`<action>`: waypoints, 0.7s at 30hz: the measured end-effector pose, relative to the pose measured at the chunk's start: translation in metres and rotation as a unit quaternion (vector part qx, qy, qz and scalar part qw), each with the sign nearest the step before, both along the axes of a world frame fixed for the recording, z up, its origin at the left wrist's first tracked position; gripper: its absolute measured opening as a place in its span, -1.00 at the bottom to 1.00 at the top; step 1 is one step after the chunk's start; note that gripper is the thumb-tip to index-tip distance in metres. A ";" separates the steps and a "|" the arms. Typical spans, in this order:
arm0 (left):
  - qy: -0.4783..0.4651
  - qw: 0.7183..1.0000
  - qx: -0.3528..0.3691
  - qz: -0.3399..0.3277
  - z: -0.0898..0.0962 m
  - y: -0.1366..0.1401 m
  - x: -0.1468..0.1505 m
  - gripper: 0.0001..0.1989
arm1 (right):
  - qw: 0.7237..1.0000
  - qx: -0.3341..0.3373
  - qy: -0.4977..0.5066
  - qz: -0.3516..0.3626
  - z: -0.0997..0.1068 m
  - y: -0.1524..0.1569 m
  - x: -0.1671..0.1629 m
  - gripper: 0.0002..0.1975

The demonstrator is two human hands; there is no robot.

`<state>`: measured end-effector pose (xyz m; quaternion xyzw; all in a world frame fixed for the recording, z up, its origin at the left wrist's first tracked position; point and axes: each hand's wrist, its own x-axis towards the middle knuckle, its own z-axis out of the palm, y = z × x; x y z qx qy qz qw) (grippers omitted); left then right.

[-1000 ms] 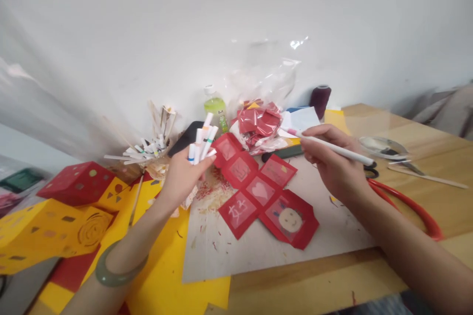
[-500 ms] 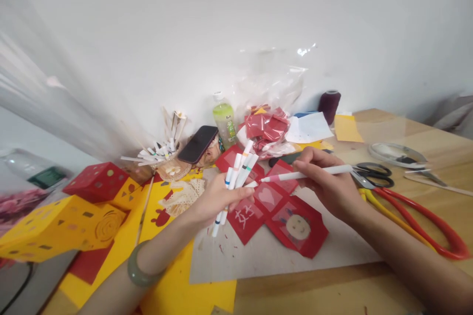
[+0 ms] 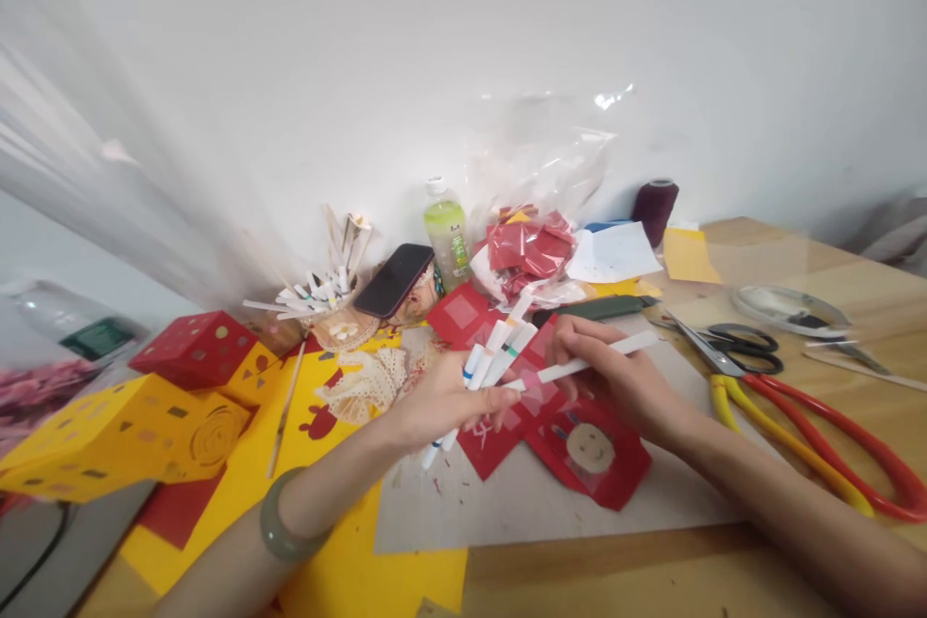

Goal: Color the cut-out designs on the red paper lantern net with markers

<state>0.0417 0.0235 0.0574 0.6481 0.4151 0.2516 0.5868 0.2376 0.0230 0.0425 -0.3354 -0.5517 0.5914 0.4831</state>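
My left hand (image 3: pixel 449 396) is closed round a bunch of white felt-tip pens (image 3: pixel 489 362) with coloured bands. A small white cap shows by its thumb. Between the fingers of my right hand (image 3: pixel 608 367) is one more white felt-tip pen (image 3: pixel 633 343), held almost level. Its front end meets the cap at my left thumb; how far it sits inside I cannot tell. Beneath both hands lies a red paper cutout (image 3: pixel 489 449) with clear-covered squares and white writing. A smiling cream face (image 3: pixel 590 447) with blue ears decorates its right-hand panel.
Big scissors with red and yellow handles (image 3: pixel 840 415) and black-handled scissors (image 3: pixel 745 343) lie right. Behind are a phone (image 3: pixel 395 280), a green-labelled bottle (image 3: pixel 447 237), a bag of red scraps (image 3: pixel 532 246) and a thread spool (image 3: pixel 656 210). Yellow and red paper boxes (image 3: pixel 108 435) stand left.
My right hand has moved left with its pen. The pink tip, bare and apart from the cap before, now meets the cap at my left thumb. The view has shifted slightly.
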 end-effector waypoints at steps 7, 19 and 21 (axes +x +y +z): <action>-0.061 0.998 -0.017 0.030 -0.006 0.001 0.005 -0.75 | 0.999 -0.035 0.019 0.001 -0.009 0.004 -0.012 -0.70; -0.101 0.992 -0.046 0.062 -0.011 0.000 0.011 -0.77 | 1.000 -0.007 0.016 -0.007 -0.008 0.002 -0.021 -0.67; -0.117 0.990 -0.057 0.061 -0.010 0.002 0.011 -0.77 | 1.000 -0.006 0.012 -0.021 -0.006 0.001 -0.020 -0.67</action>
